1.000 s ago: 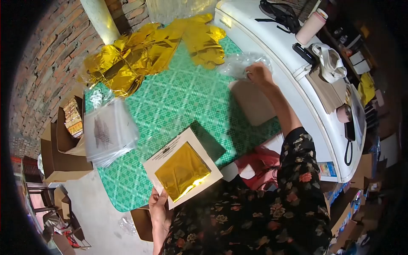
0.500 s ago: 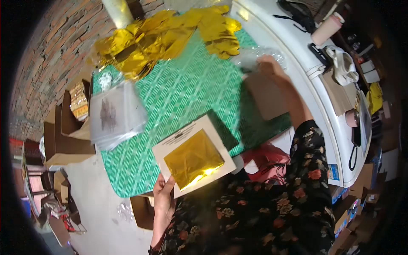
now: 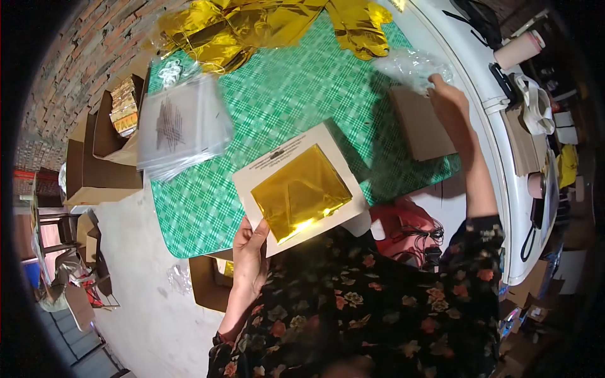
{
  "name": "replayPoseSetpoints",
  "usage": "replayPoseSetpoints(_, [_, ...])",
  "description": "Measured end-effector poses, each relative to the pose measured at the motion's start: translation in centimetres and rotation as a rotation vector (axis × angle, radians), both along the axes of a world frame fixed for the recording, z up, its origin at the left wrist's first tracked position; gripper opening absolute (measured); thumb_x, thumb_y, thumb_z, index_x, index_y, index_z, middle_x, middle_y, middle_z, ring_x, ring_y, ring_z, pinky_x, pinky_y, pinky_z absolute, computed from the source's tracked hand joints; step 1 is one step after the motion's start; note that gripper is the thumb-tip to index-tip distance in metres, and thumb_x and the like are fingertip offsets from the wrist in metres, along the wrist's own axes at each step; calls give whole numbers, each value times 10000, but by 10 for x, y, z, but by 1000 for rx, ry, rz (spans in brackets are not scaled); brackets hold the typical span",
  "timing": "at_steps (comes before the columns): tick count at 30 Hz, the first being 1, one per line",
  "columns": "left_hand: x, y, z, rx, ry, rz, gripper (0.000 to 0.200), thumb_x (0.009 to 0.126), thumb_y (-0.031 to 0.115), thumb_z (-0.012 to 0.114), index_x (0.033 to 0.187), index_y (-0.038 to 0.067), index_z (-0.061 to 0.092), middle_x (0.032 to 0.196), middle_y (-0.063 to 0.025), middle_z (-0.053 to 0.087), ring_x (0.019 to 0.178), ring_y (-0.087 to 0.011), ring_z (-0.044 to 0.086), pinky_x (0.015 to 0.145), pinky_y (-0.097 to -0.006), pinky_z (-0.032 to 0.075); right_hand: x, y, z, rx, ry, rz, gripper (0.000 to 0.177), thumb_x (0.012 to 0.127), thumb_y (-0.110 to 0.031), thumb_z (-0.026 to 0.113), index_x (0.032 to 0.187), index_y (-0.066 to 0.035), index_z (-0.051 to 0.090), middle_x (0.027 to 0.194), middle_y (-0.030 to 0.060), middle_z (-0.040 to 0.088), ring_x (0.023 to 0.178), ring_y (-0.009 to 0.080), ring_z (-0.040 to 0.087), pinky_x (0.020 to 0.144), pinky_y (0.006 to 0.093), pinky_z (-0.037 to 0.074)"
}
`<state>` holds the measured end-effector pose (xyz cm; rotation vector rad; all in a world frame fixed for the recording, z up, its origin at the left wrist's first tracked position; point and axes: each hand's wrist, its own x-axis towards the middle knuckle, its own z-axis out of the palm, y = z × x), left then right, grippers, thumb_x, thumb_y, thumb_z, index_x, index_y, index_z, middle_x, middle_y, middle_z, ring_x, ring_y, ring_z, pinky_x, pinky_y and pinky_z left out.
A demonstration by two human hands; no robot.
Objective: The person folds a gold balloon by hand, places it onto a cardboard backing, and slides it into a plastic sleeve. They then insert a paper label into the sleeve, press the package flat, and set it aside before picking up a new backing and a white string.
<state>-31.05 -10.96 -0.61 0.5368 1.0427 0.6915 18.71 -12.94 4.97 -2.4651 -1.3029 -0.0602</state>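
Left hand (image 3: 251,255) grips the gold-foil card (image 3: 301,189) over the green table (image 3: 283,94)'s near edge; right hand (image 3: 449,101), fingers curled, pinches a clear bag (image 3: 409,63) at the table's far right corner.

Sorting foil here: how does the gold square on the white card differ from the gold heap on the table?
The gold square is folded flat; the gold heap is loose and crumpled. The gold square rests on a white card in the left hand; the gold heap lies on the green tablecloth. Both shine gold.
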Motion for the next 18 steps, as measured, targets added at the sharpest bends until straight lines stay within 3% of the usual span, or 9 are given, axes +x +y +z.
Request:
replayPoseSetpoints(2, [5, 2, 0, 47, -9, 16, 350, 1073, 39, 570, 1423, 52, 561, 1390, -32, 644, 1270, -134, 597, 1112, -320, 448, -37, -25, 5, 126, 27, 129, 213, 1034, -222, 592, 1108, -36, 664, 735, 133, 636, 691, 256, 638, 672, 372, 524])
replayPoseSetpoints(4, [8, 3, -3, 106, -46, 5, 359, 1078, 33, 555, 1437, 43, 543, 1402, -38, 635, 1273, -132, 591, 1120, -315, 439, -89, -43, 27, 5, 481, 130, 224, 970, -117, 684, 1187, -70, 648, 824, 21, 642, 775, 103, 633, 640, 305, 475])
replayPoseSetpoints(6, [11, 4, -8, 176, -111, -31, 367, 1083, 28, 541, 1449, 32, 526, 1413, -45, 627, 1271, -129, 589, 1122, -312, 435, -132, -58, 18, 48, 934, 182, 174, 997, -145, 668, 1133, -37, 657, 787, 31, 646, 713, 71, 608, 628, 288, 502])
replayPoseSetpoints(8, [18, 3, -9, 196, -110, -15, 372, 1086, 19, 528, 1457, 21, 513, 1417, -54, 622, 1266, -133, 590, 1125, -316, 432, -169, -54, -5, 203, 861, 298, 164, 1004, -129, 665, 1134, -31, 648, 799, 30, 641, 714, 102, 623, 632, 295, 510])
replayPoseSetpoints(13, [26, 4, -12, 217, -78, 65, 416, 1083, -8, 506, 1496, 14, 467, 1454, -80, 592, 1323, -184, 567, 1158, -348, 423, -195, -3, -87, 611, 515, 150, 83, 1031, -79, 633, 1101, -36, 651, 805, 57, 665, 687, 151, 650, 631, 318, 531])
replayPoseSetpoints(16, [23, 16, 0, 231, -55, 139, 423, 1082, 11, 520, 1500, 2, 453, 1482, -100, 566, 1357, -200, 547, 1176, -369, 417, -220, -14, -83, 803, 705, 4, 76, 1009, -38, 651, 1084, -33, 662, 801, 100, 671, 623, 167, 642, 596, 311, 531])
replayPoseSetpoints(18, [17, 28, 6, 220, 29, 148, 450, 1075, 47, 554, 1504, -28, 439, 1495, -136, 552, 1361, -215, 546, 1180, -380, 414, -232, -31, -77, 759, 579, 139, 96, 979, -22, 682, 1073, -42, 675, 807, 121, 688, 600, 171, 652, 558, 295, 518])
